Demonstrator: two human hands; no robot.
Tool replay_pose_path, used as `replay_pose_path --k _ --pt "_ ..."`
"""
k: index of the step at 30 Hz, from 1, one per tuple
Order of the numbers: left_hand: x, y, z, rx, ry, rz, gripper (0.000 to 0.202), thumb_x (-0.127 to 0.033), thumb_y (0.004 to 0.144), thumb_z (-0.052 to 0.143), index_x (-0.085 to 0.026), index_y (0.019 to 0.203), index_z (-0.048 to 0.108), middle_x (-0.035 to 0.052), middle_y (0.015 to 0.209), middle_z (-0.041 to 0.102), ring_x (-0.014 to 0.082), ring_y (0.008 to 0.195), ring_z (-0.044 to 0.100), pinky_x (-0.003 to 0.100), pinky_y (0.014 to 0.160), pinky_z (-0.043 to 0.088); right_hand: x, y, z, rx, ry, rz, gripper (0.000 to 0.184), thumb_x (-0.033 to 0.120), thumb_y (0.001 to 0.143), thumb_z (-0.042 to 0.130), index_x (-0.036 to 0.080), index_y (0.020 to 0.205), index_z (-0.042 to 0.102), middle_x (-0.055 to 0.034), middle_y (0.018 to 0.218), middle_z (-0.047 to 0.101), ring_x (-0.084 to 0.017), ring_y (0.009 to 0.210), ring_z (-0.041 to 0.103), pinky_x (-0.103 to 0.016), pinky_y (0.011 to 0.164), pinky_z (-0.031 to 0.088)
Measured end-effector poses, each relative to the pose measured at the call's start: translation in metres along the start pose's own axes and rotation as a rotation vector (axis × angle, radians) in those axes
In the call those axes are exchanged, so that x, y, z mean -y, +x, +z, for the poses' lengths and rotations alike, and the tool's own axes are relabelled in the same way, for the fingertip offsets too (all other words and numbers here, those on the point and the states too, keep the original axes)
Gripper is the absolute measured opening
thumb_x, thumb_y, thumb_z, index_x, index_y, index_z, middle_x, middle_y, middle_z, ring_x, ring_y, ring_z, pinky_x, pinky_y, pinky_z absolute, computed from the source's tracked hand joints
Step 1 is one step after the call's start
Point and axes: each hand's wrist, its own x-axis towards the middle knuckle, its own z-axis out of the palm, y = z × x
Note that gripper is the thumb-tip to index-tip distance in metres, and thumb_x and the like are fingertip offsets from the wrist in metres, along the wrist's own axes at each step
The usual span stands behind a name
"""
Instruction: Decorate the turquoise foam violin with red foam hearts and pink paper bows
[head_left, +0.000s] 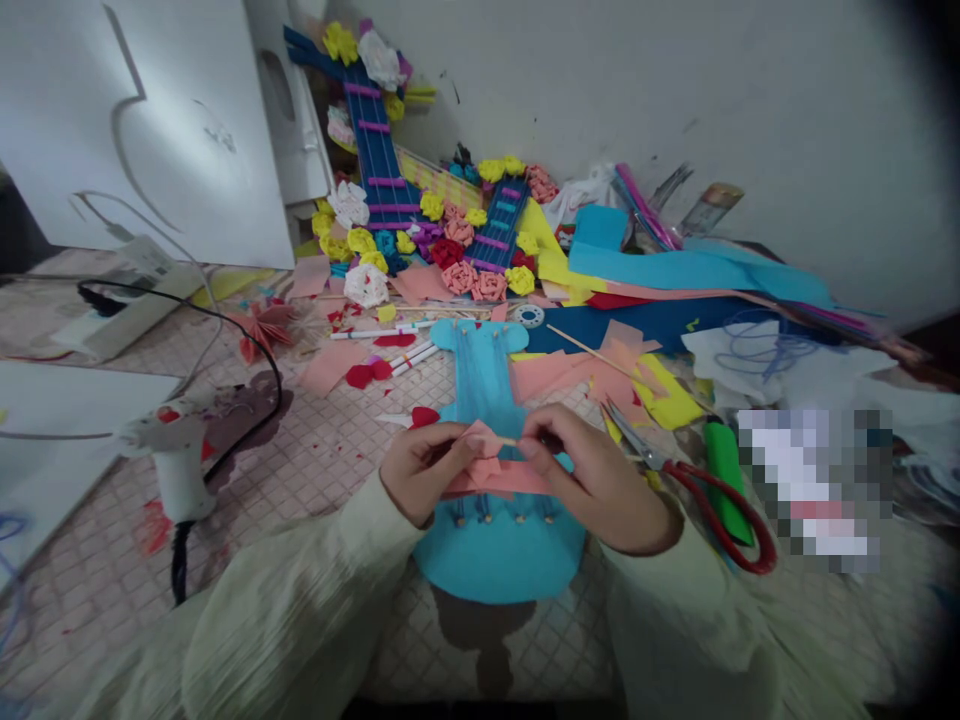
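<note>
My left hand (pixel 421 472) and my right hand (pixel 592 480) meet over a light blue paper guitar (pixel 499 550) lying flat on the tiled surface. Both pinch a strip of pink paper (pixel 499 476). The left fingers hold its folded, rolled end. My right fingertips also press a thin wooden stick (pixel 508 441) against that roll. The strip runs across the guitar's body, just above a row of small pegs.
Red-handled scissors (pixel 697 495) and a green tube (pixel 726 478) lie right of my hands. A white glue gun (pixel 176 455) with a black cord stands at left. Paper flowers and blue paper guitars (pixel 390 190) pile up behind, with coloured paper sheets (pixel 675 270) at right.
</note>
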Motion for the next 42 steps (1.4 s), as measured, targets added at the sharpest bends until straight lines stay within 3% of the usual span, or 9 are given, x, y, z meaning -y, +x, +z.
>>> replay_pose_path --k 5,10,12,17,22,34,39,42 --pt "0.001 -0.001 0.002 0.030 -0.021 0.034 0.021 -0.027 0.075 0.053 -0.013 0.079 0.068 0.0053 0.070 0.069 0.0144 0.063 0.061 0.022 0.054 0.047 0.001 0.002 0.002 0.015 -0.086 -0.080 0.005 0.022 0.083 0.045 0.018 0.082 0.048 -0.0025 0.074 0.054 -0.014 0.072 0.050 -0.027 0.064 0.039" --pt "-0.003 -0.005 0.004 0.073 -0.053 0.105 0.014 -0.021 0.075 0.055 -0.016 0.079 0.068 0.0048 0.086 0.071 0.0160 0.079 0.064 0.027 0.079 0.049 0.008 0.004 -0.008 0.033 -0.155 -0.127 0.013 0.014 0.083 0.041 0.019 0.089 0.051 -0.0045 0.084 0.059 -0.016 0.078 0.054 -0.028 0.069 0.042" --pt "-0.004 -0.006 0.003 0.074 -0.063 0.122 0.013 -0.019 0.074 0.056 -0.017 0.079 0.068 0.0044 0.087 0.071 0.0162 0.082 0.064 0.028 0.081 0.049 0.010 0.006 -0.013 0.062 -0.171 -0.155 0.016 0.015 0.084 0.040 0.020 0.090 0.053 -0.0046 0.086 0.060 -0.016 0.081 0.055 -0.029 0.071 0.043" --pt "-0.002 -0.005 0.000 0.046 -0.034 0.119 0.013 -0.019 0.072 0.058 -0.017 0.079 0.069 0.0057 0.088 0.071 0.0176 0.083 0.064 0.027 0.076 0.051 0.015 0.009 -0.022 0.071 -0.113 -0.194 0.016 0.017 0.084 0.041 0.021 0.092 0.056 -0.0036 0.088 0.062 -0.015 0.083 0.056 -0.028 0.072 0.045" --pt "0.001 -0.005 0.002 0.003 -0.103 0.126 0.017 -0.021 0.068 0.062 -0.015 0.084 0.067 0.0061 0.083 0.071 0.0182 0.076 0.066 0.027 0.067 0.054 0.019 0.010 -0.017 0.097 -0.131 -0.195 0.020 0.015 0.084 0.039 0.021 0.093 0.056 -0.0037 0.090 0.062 -0.015 0.082 0.056 -0.028 0.071 0.045" --pt "0.007 -0.005 0.001 0.037 -0.148 0.101 0.020 -0.028 0.074 0.058 -0.014 0.086 0.066 0.0073 0.080 0.071 0.0176 0.073 0.066 0.026 0.066 0.054 0.018 0.012 -0.009 0.053 -0.163 -0.114 0.011 0.025 0.084 0.047 0.020 0.080 0.055 -0.0024 0.077 0.061 -0.014 0.072 0.056 -0.026 0.066 0.042" --pt "0.006 -0.005 0.001 0.038 -0.150 0.097 0.018 -0.026 0.072 0.060 -0.014 0.085 0.066 0.0071 0.076 0.072 0.0171 0.071 0.066 0.025 0.064 0.053 0.020 0.012 -0.006 0.031 -0.102 -0.115 0.005 0.020 0.082 0.049 0.019 0.083 0.054 -0.0033 0.081 0.057 -0.014 0.074 0.055 -0.025 0.065 0.043" --pt "0.006 -0.005 0.001 0.030 -0.145 0.112 0.018 -0.025 0.073 0.060 -0.014 0.085 0.066 0.0078 0.077 0.071 0.0167 0.070 0.066 0.025 0.063 0.053 0.018 0.010 -0.008 0.023 -0.071 -0.127 0.011 0.017 0.080 0.050 0.020 0.090 0.054 -0.0037 0.087 0.057 -0.014 0.079 0.055 -0.025 0.067 0.045"
